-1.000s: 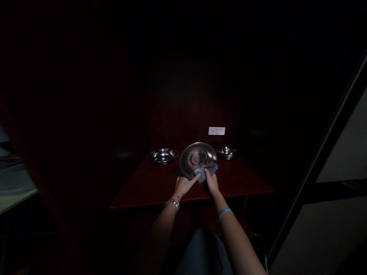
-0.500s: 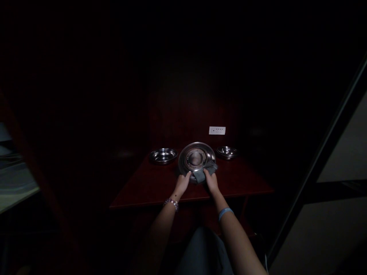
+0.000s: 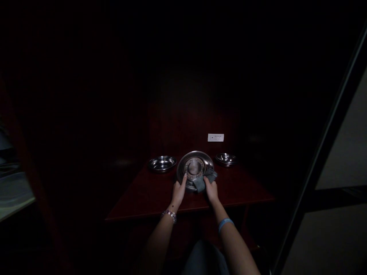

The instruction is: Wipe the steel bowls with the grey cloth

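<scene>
A round stainless steel plate [image 3: 195,167] is held up and tilted over the table, its flat centre ringed by small dimples facing me. My left hand [image 3: 179,191] grips the lower left rim, thumb lying on the plate's face and fingers hidden behind. At the lower right, my right hand [image 3: 211,190] pinches a grey cloth [image 3: 200,185] against the plate, its thumb in front. Part of the cloth bunches out past the right rim.
The dark red table [image 3: 237,191] carries shiny steel dishes [image 3: 162,163] at the back left and smaller stacked steel bowls [image 3: 226,159] at the back right. A white socket panel [image 3: 215,137] is on the wall behind. The surroundings are very dark.
My left hand has shifted left and up along the rim, its thumb now higher on the plate's face. My right hand stays with the cloth at the lower right. The whole view has moved slightly.
</scene>
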{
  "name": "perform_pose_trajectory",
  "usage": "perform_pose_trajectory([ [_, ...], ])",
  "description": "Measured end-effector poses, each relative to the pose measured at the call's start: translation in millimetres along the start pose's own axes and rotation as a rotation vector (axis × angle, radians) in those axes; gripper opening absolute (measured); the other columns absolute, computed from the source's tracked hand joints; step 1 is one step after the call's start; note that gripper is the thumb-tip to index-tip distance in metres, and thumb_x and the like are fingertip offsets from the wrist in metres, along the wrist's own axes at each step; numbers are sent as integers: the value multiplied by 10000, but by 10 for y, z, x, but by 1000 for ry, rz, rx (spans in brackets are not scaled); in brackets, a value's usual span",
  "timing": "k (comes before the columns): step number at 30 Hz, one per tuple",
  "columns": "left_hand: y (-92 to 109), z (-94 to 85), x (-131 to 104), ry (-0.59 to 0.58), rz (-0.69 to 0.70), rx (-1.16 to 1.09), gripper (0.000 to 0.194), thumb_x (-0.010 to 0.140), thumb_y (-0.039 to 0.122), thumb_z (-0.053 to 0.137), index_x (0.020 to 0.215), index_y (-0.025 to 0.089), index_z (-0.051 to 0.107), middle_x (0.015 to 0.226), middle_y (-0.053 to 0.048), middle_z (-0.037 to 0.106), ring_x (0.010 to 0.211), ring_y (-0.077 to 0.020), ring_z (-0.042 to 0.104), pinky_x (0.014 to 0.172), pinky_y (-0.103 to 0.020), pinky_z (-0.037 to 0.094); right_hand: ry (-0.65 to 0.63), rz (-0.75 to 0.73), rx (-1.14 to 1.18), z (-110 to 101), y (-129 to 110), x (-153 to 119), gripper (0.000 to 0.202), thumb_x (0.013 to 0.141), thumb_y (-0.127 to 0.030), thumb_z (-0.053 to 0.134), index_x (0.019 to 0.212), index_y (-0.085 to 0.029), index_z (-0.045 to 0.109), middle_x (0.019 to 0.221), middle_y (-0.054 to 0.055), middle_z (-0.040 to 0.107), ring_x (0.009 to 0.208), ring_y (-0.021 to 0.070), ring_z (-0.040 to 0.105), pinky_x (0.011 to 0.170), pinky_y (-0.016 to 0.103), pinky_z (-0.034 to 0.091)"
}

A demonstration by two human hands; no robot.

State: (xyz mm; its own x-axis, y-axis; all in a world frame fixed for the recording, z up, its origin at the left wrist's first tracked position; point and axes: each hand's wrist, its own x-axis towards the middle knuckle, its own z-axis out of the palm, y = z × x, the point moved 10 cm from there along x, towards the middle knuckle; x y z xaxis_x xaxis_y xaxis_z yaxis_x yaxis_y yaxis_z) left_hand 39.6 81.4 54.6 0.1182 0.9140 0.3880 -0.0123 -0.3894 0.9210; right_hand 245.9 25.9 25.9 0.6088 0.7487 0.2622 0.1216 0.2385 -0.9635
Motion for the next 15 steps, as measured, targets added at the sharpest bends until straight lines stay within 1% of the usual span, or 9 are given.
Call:
perform_pose_trajectory([
  [2,38,66,-32,-51,7,30,502,863,503,541,1202,145,635,1229,-111,662,1169,-219,606,988,-308,451,4,17,13,-9,25,9,416,755,-499,564,889,-140,725,935,102,753,907,248,702,794,302,523],
  [5,2,153,-83,-131,-48,218,486,784,535,632,1116,185,691,1152,-99,703,1160,-254,611,970,-323,450,6,18,25,-14,37,23,455,765,-508,547,961,-135,718,967,101,750,935,243,699,803,301,524],
  [7,-32,177,-107,-160,-69,343,502,743,555,665,1112,215,695,1151,-97,704,1181,-273,595,975,-332,434,4,11,27,-13,23,25,474,768,-516,542,986,-131,714,979,104,748,938,242,698,797,298,525],
  [10,-43,208,-115,-190,-38,405,530,744,564,659,1177,259,661,1215,-86,675,1217,-259,569,994,-320,413,-9,15,44,-1,0,16,476,758,-521,556,968,-124,715,978,111,747,927,244,698,782,292,526],
  [15,-78,233,-101,-215,-5,414,490,798,548,600,1183,249,658,1259,-91,649,1243,-255,547,1017,-319,398,-3,33,55,-7,-14,-2,462,742,-509,573,963,-128,714,987,107,744,949,248,690,809,299,518],
])
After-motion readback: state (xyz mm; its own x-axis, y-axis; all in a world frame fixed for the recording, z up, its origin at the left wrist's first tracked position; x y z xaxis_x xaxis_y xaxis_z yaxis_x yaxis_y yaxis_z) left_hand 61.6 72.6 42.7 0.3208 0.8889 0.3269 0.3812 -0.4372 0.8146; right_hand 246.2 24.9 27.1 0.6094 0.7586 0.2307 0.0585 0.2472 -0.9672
